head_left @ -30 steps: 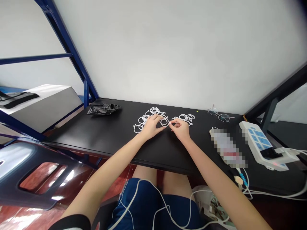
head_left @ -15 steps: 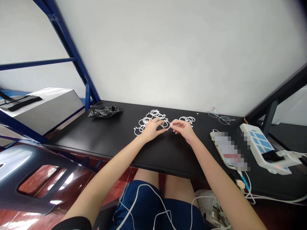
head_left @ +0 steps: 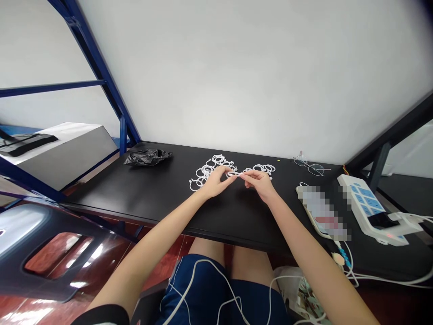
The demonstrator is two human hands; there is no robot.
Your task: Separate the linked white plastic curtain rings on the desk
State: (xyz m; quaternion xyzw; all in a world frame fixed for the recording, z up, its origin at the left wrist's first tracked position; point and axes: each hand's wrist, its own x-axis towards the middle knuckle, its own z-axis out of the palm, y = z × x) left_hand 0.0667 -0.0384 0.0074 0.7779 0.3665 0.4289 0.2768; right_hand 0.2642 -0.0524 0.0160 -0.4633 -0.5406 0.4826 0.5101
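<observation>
Between my two hands is a white ring [head_left: 233, 174], seen nearly edge-on just above the black table [head_left: 135, 194]. My left hand [head_left: 215, 181] pinches its left side between thumb and fingers. At its right side the fingertips of my right hand [head_left: 259, 183] are closed on it. Several tangled white rings [head_left: 204, 171] lie beyond and to the left of my left hand. A smaller group of white rings [head_left: 267, 168] rests just behind my right hand, partly covered by it.
A crumpled black plastic bag [head_left: 148, 157] lies at the table's far left. Toward the right are eyeglasses [head_left: 315, 169], a phone [head_left: 320, 212] with a cable, and a white power strip [head_left: 367, 203] with plugs. White cables cross my lap.
The held ring has tipped from showing its round face to nearly edge-on. My left hand's thumb and fingers have come closer together on it. Both ring groups are unmoved.
</observation>
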